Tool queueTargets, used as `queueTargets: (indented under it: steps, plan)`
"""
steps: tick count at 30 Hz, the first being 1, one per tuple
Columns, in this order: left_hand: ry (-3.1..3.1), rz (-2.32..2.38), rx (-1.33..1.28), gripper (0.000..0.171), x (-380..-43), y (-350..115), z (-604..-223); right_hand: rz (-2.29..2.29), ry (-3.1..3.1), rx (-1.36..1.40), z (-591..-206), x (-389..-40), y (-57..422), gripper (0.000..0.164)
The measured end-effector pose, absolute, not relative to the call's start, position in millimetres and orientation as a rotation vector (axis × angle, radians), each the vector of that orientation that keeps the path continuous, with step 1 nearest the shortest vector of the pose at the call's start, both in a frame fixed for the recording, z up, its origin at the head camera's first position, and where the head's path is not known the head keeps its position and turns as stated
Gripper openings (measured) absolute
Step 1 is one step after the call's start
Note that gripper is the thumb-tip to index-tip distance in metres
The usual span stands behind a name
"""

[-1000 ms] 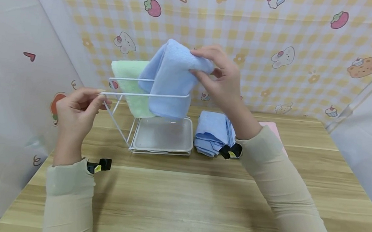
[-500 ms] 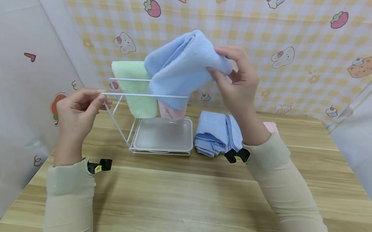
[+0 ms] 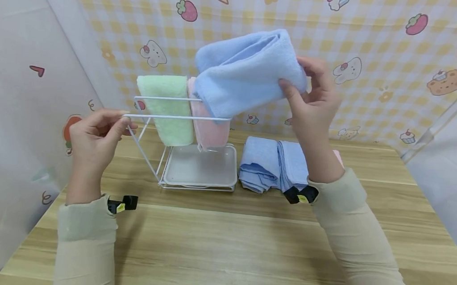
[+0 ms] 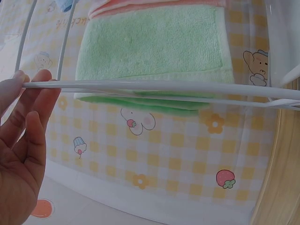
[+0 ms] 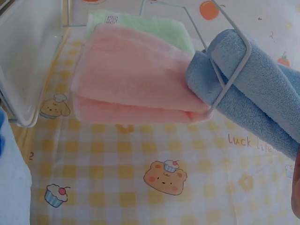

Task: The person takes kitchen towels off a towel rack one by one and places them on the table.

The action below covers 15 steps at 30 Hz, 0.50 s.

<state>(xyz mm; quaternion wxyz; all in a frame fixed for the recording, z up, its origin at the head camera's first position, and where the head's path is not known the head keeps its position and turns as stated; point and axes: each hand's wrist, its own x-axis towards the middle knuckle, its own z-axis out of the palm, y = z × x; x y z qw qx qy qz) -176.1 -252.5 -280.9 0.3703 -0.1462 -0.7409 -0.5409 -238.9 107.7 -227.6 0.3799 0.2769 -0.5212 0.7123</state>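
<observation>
My left hand (image 3: 96, 139) pinches the left corner of a white wire towel rack (image 3: 174, 117). In the left wrist view, thumb and fingertips close round the rack's bar (image 4: 154, 87). A light green towel (image 3: 164, 110) hangs over the rack's bars, with a pink towel (image 3: 211, 134) hanging beside it on the right. My right hand (image 3: 317, 93) pinches one end of a folded light blue towel (image 3: 250, 72) above the rack. The towel's lower left end still overlaps the bar's right end and part of the pink towel. In the right wrist view, the blue towel (image 5: 262, 89) passes around the bar's corner.
A shallow white tray (image 3: 204, 148) sits on the rack's base. To its right, folded blue cloths (image 3: 260, 158) lie on the wooden table (image 3: 219, 253). A pink item (image 3: 338, 156) shows behind my right forearm. A patterned curtain (image 3: 381, 47) stands behind everything.
My right hand has drawn the blue towel up and to the right, uncovering the pink towel. My left hand stays on the rack's corner.
</observation>
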Motion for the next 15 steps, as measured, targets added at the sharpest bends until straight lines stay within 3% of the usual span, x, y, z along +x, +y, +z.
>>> queueTargets:
  steps: [15]
  plan:
    - [-1.896, -1.383, -0.367, 0.015, -175, -251, -281, 1.878, -1.245, 0.559, -223, -239, 132, 0.033]
